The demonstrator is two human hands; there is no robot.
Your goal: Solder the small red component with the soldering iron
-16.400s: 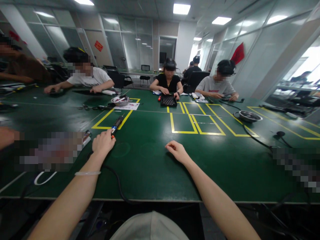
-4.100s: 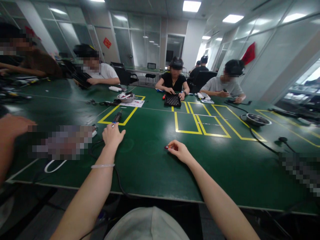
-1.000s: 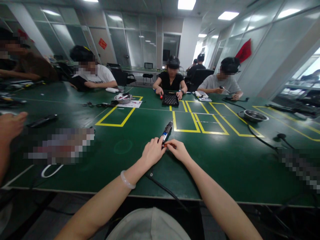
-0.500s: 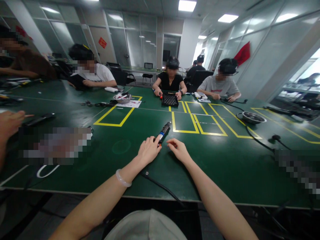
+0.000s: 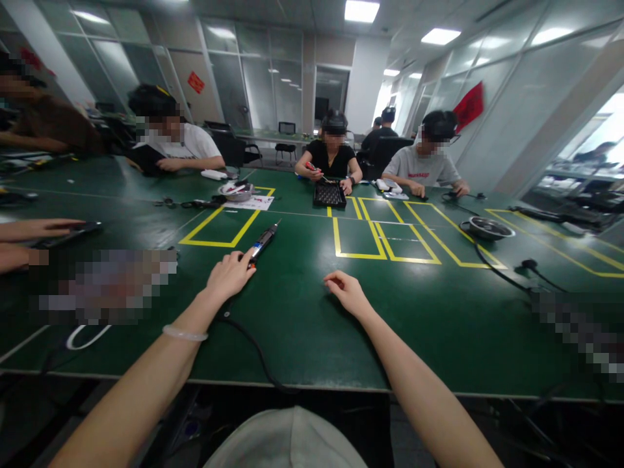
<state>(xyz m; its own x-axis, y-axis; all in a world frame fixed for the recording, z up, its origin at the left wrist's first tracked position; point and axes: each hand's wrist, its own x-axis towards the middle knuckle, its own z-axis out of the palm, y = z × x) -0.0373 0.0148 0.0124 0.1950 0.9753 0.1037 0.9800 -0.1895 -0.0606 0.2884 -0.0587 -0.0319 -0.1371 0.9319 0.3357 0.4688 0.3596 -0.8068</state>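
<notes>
My left hand (image 5: 229,273) grips the rear end of a black pen-shaped electric tool (image 5: 263,239) with a blue band. The tool lies low over the green table (image 5: 302,325), its metal tip pointing away toward the yellow taped box (image 5: 221,227). Its black cable (image 5: 246,338) runs from under my hand back over the table's near edge. My right hand (image 5: 347,292) rests on the table to the right, well apart from the tool. Its fingers are loosely curled and nothing shows in them.
Yellow taped rectangles (image 5: 385,240) mark the table's middle. Beyond them are a black tray (image 5: 329,194), a metal bowl (image 5: 235,190) and a round metal dish (image 5: 487,227) with a cable. Several people work along the far side. A co-worker's hands (image 5: 39,229) lie at my left.
My left hand has carried the tool leftward, away from my right hand, where the two hands met a second ago. My right hand has stayed in place.
</notes>
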